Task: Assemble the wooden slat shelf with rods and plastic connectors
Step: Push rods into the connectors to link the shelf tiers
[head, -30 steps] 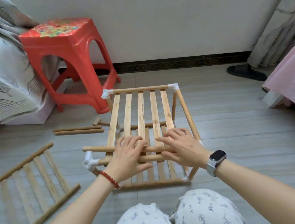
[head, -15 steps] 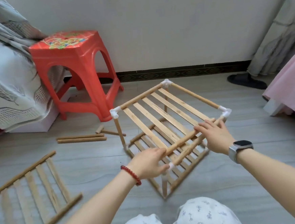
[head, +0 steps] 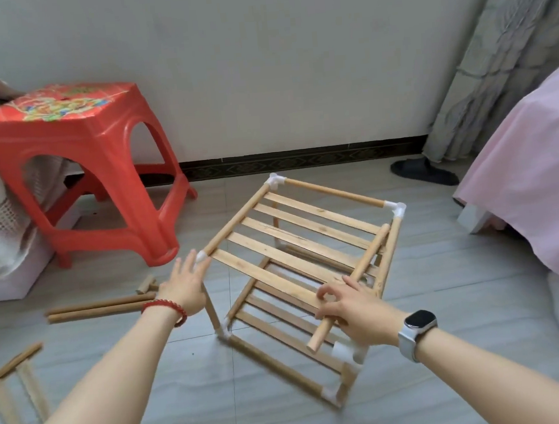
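— Where's the shelf (head: 295, 264)?
— On the floor (head: 193, 402), beside the red stool (head: 77, 167).
— Hands?
— Right hand (head: 356, 309) grips a loose rod (head: 357, 279) (lying across the slats); left hand (head: 185, 282), fingers straight, touches a corner connector (head: 202, 256).

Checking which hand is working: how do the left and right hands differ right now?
The left hand is open, fingers straight, at the shelf's corner connector; the right hand grips a loose rod. The left wrist wears a red bracelet, the right a watch. Both are at the shelf.

Right hand (head: 356, 309) grips a loose rod (head: 351, 286) across the shelf (head: 293, 230); left hand (head: 185, 282), fingers straight, seemingly touches a corner connector (head: 202, 256).
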The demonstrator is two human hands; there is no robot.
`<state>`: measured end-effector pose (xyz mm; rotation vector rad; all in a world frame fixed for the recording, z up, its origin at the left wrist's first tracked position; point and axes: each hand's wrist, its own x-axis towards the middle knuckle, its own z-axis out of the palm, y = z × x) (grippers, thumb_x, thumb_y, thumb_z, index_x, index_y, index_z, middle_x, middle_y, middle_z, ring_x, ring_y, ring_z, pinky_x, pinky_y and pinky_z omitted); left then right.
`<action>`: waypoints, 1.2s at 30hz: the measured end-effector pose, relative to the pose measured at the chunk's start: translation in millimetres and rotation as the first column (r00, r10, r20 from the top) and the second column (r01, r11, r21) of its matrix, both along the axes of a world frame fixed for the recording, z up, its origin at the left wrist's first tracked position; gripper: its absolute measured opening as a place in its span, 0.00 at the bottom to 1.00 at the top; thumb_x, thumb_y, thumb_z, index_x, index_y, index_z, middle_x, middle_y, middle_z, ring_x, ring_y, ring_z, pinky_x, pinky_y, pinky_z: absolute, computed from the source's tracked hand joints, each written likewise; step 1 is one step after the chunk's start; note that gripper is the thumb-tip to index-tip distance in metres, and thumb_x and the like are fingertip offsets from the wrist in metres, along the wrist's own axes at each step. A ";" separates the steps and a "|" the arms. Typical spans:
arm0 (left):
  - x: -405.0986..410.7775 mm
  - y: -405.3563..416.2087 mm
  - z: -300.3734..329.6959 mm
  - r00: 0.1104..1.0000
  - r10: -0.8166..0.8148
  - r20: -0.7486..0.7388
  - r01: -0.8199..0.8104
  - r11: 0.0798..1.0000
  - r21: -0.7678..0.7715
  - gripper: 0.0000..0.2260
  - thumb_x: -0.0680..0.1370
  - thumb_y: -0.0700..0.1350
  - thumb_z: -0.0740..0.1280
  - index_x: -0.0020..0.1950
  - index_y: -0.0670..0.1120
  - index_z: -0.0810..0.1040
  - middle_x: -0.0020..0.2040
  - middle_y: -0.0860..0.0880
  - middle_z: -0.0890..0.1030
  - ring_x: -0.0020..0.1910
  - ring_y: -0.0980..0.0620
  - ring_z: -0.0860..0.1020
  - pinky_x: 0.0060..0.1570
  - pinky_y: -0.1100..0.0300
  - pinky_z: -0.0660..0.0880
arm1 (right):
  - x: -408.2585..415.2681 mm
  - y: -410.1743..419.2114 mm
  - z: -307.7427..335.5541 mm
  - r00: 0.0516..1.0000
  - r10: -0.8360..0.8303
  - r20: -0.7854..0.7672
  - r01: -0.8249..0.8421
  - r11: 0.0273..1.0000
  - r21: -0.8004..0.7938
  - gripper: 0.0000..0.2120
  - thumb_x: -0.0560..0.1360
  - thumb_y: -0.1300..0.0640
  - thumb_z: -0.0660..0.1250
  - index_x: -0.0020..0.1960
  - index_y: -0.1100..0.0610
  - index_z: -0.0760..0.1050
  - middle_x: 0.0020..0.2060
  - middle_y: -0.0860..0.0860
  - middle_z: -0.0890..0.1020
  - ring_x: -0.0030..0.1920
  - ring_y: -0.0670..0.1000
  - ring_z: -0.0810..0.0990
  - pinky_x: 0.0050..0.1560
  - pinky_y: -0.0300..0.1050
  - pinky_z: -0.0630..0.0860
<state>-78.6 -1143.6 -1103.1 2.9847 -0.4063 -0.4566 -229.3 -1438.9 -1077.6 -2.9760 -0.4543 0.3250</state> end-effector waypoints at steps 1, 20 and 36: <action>6.5 0.8 -5.3 1.000 0.003 -0.004 -0.003 0.999 -0.048 0.29 0.76 0.36 0.58 0.75 0.51 0.57 0.76 0.45 0.51 0.71 0.42 0.61 0.65 0.45 0.67 | 1.1 -1.5 -2.5 1.000 0.011 0.005 -0.011 1.000 0.007 0.17 0.79 0.58 0.59 0.65 0.45 0.72 0.68 0.47 0.64 0.72 0.56 0.57 0.75 0.55 0.45; -130.6 -9.9 -10.2 0.946 -0.177 0.271 0.223 0.963 -0.150 0.17 0.79 0.57 0.59 0.67 0.58 0.70 0.54 0.54 0.78 0.50 0.50 0.78 0.40 0.59 0.68 | 19.0 17.5 -5.7 0.750 0.290 0.595 -0.268 0.955 -0.128 0.12 0.73 0.65 0.58 0.48 0.52 0.76 0.38 0.51 0.75 0.46 0.54 0.76 0.64 0.62 0.69; -142.9 -10.6 -18.0 0.967 0.071 -0.245 -0.248 0.500 -0.830 0.18 0.74 0.40 0.65 0.57 0.60 0.72 0.66 0.54 0.68 0.67 0.52 0.68 0.64 0.53 0.71 | -14.0 42.9 -29.7 0.936 0.139 0.325 -0.129 0.990 -0.051 0.18 0.78 0.44 0.48 0.56 0.51 0.73 0.41 0.49 0.80 0.39 0.55 0.80 0.32 0.43 0.60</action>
